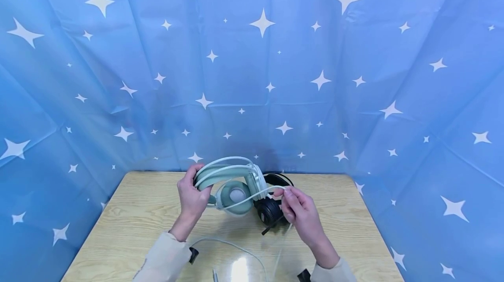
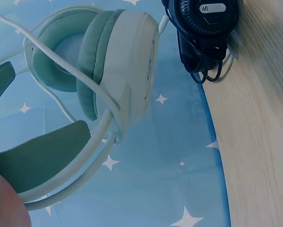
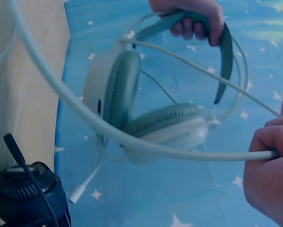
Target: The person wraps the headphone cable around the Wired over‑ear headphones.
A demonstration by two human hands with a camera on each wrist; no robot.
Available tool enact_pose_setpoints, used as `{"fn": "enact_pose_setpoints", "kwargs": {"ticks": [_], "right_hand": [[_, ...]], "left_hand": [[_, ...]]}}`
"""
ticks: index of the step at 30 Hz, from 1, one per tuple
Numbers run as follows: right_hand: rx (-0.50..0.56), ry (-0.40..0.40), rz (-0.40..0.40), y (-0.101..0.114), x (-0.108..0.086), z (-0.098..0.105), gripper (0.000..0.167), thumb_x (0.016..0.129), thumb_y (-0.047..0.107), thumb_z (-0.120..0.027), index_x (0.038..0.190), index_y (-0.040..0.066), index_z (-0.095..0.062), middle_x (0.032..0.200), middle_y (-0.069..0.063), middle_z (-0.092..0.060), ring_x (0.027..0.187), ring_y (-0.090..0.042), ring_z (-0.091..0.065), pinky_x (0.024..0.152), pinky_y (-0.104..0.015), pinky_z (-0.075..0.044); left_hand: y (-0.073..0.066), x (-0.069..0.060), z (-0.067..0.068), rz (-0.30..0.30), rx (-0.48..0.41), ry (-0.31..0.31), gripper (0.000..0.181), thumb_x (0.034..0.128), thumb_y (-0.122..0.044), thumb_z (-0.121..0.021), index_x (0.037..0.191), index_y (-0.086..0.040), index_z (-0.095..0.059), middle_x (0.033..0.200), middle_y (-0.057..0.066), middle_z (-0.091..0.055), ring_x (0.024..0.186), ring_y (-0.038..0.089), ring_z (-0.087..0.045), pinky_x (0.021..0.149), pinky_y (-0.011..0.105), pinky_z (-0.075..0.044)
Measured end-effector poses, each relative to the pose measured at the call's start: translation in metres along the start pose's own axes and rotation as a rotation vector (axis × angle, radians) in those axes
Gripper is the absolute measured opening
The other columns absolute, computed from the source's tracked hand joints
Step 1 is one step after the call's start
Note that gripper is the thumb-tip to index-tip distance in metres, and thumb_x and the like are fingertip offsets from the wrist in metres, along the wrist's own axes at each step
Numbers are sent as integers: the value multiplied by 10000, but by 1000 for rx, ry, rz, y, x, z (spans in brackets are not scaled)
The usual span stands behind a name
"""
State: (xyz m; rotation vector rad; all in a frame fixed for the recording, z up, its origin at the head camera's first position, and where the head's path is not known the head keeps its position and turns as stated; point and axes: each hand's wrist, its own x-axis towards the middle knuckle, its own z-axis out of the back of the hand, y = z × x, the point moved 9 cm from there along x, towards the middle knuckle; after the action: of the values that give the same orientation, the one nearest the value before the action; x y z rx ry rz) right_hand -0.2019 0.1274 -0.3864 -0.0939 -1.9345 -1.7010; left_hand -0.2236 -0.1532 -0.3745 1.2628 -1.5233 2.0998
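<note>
Green and white headphones (image 1: 237, 194) are held above the table by the left hand (image 1: 192, 194), whose fingers curl round the headband; in the right wrist view that hand (image 3: 198, 21) grips the green band (image 3: 225, 56). The right hand (image 1: 305, 216) pinches the pale cable (image 1: 252, 196), which crosses in front of the ear cups. From the right wrist view, the cable (image 3: 122, 137) runs into the curled fingers of the right hand (image 3: 273, 161). One white ear cup (image 2: 132, 61) faces the left wrist camera, with the cable looped round near the band's end.
A black headset (image 1: 269, 211) with a microphone lies on the wooden table (image 1: 130, 212) behind the right hand. Pale cable (image 1: 236, 245) and a metallic plug (image 1: 215, 275) lie near the front. A blue curtain with white stars (image 1: 244, 76) surrounds the table's back and sides.
</note>
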Motion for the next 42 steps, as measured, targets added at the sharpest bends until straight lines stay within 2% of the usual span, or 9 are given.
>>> {"fn": "enact_pose_setpoints", "kwargs": {"ticks": [4, 13, 20, 23, 25, 30, 32, 38, 42], "right_hand": [[-37, -28, -28, 0, 1, 10, 275, 1114, 85, -403, 1075, 65, -675, 600, -62, -309, 466, -245, -227, 401, -344, -186], [-167, -106, -94, -4, 6, 30, 246, 1099, 107, -474, 1050, -54, -653, 623, 17, -386, 503, -191, -297, 450, -353, -246], [-251, -114, -82, -5, 14, 37, 252, 1091, 98, -496, 1071, -81, -673, 595, 38, -375, 494, -139, -323, 471, -323, -316], [-305, -116, -77, -6, 18, 40, 246, 1085, 92, -508, 1089, -78, -685, 592, 32, -367, 498, -125, -329, 485, -303, -333], [-337, -119, -81, -7, 20, 43, 245, 1081, 101, -522, 1096, -74, -692, 608, 33, -384, 515, -113, -346, 499, -291, -345], [-413, -133, -101, -8, 25, 51, 237, 1071, 136, -559, 1105, -40, -715, 674, 39, -456, 579, -105, -420, 555, -269, -396], [-436, -146, -115, -9, 27, 54, 219, 1065, 156, -578, 1098, 4, -732, 691, 36, -488, 593, -106, -441, 569, -268, -412], [-471, -191, -147, -14, 31, 64, 158, 1025, 198, -660, 1033, 62, -739, 719, -41, -542, 608, -113, -454, 579, -272, -417], [-453, -207, -184, -20, 34, 69, 162, 999, 227, -704, 1022, 68, -727, 738, -26, -549, 641, -128, -473, 593, -275, -423]], "left_hand": [[1, 3, 0, -2, 0, 31, 353, 664, 108, -712, 1007, 27, -699, 814, 122, -709, 694, 98, -557, 666, 190, -438], [-1, 8, -4, 40, -11, 104, 379, 621, 149, -720, 982, 36, -697, 801, 140, -690, 693, 88, -537, 674, 178, -424], [-36, 17, -3, 24, -51, 144, 320, 620, 176, -675, 927, 88, -662, 760, 184, -656, 680, 55, -524, 647, 189, -419], [-42, 18, -4, 22, -77, 169, 303, 636, 183, -677, 920, 82, -656, 754, 174, -647, 682, 37, -521, 643, 199, -425], [-35, 15, -6, 32, -95, 179, 310, 640, 195, -681, 924, 76, -657, 761, 172, -645, 687, 38, -523, 645, 200, -427], [-4, 7, -12, 110, -127, 204, 355, 651, 224, -701, 960, 52, -676, 810, 150, -670, 728, 43, -550, 690, 176, -440], [2, 5, -13, 134, -149, 217, 368, 664, 216, -705, 984, 36, -686, 841, 126, -683, 755, 48, -570, 715, 177, -452], [7, 4, -18, 151, -239, 298, 372, 690, 203, -697, 1022, 34, -692, 901, 17, -677, 802, 67, -601, 760, 186, -479], [5, 2, -21, 141, -280, 349, 369, 701, 208, -680, 1039, 61, -675, 916, -74, -651, 795, 50, -589, 748, 184, -473]]}}
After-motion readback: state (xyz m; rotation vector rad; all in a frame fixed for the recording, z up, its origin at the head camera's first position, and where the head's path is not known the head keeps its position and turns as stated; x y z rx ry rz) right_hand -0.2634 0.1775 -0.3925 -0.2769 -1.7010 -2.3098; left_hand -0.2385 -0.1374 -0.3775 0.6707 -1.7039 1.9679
